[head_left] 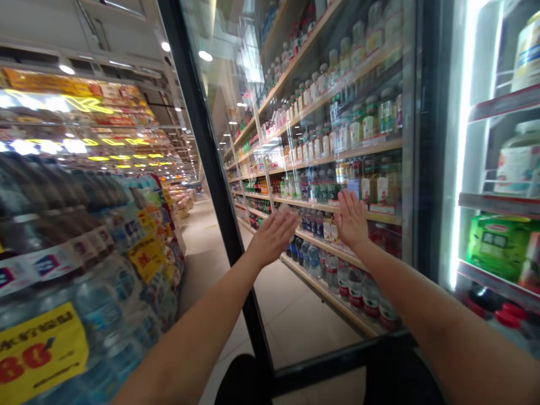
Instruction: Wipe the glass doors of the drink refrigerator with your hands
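A glass cooler door [291,337] with a black frame [198,107] stands in front of me, swung out from a lit cooler. My left hand [274,233] reaches toward the glass, palm forward, with its fingers extended. To its right, my right hand [352,219] is also raised flat at the pane with spread fingers. Both appear to be against the glass, though I cannot tell how firmly they touch. Neither holds anything. In the glass, shelves of bottled drinks [314,146] show behind my hands.
The lit cooler on the right holds a green package [495,244] and a white-labelled bottle [518,163] on shelves. Stacked water bottles [101,309] with a yellow price sign [42,351] crowd the left. A tiled aisle [205,242] runs away between them.
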Available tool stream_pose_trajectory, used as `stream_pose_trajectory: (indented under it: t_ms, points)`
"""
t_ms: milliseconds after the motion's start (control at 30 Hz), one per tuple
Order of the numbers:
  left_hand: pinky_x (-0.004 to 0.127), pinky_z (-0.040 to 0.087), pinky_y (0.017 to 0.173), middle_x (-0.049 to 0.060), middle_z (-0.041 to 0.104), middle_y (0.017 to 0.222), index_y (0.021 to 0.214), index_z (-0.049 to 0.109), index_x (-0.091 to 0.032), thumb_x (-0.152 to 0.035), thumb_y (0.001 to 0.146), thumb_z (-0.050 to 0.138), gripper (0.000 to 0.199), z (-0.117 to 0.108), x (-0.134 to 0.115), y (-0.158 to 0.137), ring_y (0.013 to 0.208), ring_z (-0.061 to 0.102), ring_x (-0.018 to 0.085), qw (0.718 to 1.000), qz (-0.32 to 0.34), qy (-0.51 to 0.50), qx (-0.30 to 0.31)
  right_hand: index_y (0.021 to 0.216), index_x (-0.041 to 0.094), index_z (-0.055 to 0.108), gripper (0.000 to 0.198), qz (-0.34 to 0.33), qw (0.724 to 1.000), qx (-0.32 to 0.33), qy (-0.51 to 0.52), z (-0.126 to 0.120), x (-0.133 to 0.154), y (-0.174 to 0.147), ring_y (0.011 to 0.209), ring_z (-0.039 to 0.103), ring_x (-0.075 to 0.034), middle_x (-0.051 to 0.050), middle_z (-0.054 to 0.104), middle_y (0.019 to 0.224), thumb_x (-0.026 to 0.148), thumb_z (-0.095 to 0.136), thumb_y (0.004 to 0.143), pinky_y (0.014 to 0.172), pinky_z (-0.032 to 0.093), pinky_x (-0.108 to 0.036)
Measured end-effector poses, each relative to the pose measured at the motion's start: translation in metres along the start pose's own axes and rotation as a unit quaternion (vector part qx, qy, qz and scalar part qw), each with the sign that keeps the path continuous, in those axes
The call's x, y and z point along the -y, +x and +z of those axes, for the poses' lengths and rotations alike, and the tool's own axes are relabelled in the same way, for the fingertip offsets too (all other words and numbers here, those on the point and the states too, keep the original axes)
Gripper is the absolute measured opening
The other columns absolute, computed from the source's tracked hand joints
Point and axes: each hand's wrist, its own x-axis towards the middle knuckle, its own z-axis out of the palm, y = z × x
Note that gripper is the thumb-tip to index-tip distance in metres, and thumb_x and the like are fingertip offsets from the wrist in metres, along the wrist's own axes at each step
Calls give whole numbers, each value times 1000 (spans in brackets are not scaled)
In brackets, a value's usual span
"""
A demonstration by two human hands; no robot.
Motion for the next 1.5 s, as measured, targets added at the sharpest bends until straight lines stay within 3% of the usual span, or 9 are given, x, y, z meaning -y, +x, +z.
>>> stream_pose_trajectory:
  t_ms: [100, 333, 400, 567, 800, 867, 1033, 1267, 1500]
  points:
    - [42, 12, 129, 4, 36, 161, 157, 31, -23, -25, 102, 45, 58, 1, 1, -1, 153, 23, 20, 996, 89, 0, 18, 161, 19, 22, 59, 1, 1000, -6, 0, 0, 1, 1, 153, 26, -25, -11, 36, 162, 37, 32, 104, 123, 22, -51]
    - [50, 16, 127, 13, 33, 161, 157, 31, -13, -27, 101, 44, 59, -11, 50, 46, 155, 15, 28, 979, -195, 24, -61, 160, 19, 24, 59, -2, 1000, -9, -2, 0, 2, 2, 154, 24, -24, -11, 37, 161, 34, 32, 104, 124, 22, -50]
    - [51, 18, 127, 14, 33, 161, 158, 30, -13, -27, 101, 44, 60, -4, 35, 42, 155, 14, 29, 985, -159, 13, -63, 160, 19, 26, 58, 1, 1000, -3, 1, -1, 2, 2, 154, 24, -24, -11, 37, 161, 34, 33, 104, 124, 22, -50]
    - [41, 17, 128, 6, 38, 159, 155, 36, -21, -30, 102, 46, 55, 9, 4, 33, 152, 26, 22, 993, 119, 3, -15, 160, 20, 24, 59, 5, 1000, 11, 8, -2, 2, 2, 155, 21, -24, -11, 34, 163, 34, 33, 104, 124, 21, -51]
    - [51, 20, 126, 13, 34, 160, 157, 32, -15, -31, 101, 46, 60, 2, 14, 61, 155, 17, 29, 986, -157, 21, -60, 158, 19, 29, 56, 7, 1000, 12, 9, -3, 5, 3, 155, 20, -22, -11, 37, 162, 34, 33, 104, 124, 21, -51]
    - [50, 21, 125, 13, 36, 159, 155, 36, -13, -31, 101, 47, 58, 8, -6, 53, 154, 19, 30, 991, -118, 21, -51, 158, 18, 30, 56, 9, 1000, 18, 13, -4, 5, 4, 155, 19, -23, -12, 35, 162, 34, 33, 104, 125, 21, -52]
    - [43, 17, 128, 6, 40, 159, 153, 42, -20, -34, 100, 49, 55, 20, -25, 41, 151, 30, 23, 992, 128, -19, 8, 158, 19, 30, 56, 6, 1000, 20, 19, -5, 5, 4, 155, 21, -23, -12, 37, 161, 34, 33, 104, 125, 21, -52]
    - [51, 18, 127, 9, 31, 162, 158, 31, -18, -33, 101, 44, 61, 5, 5, 77, 154, 20, 28, 989, -139, -8, -38, 156, 18, 33, 55, 0, 1000, 11, 2, -4, 5, 3, 154, 22, -24, -12, 38, 161, 34, 34, 104, 124, 23, -51]
    - [47, 16, 127, 5, 34, 162, 154, 38, -17, -33, 102, 43, 55, 15, -21, 67, 153, 23, 26, 998, 59, -20, 13, 157, 19, 33, 55, 10, 1000, 19, 20, -5, 3, 4, 154, 23, -23, -12, 37, 161, 35, 33, 104, 124, 22, -52]
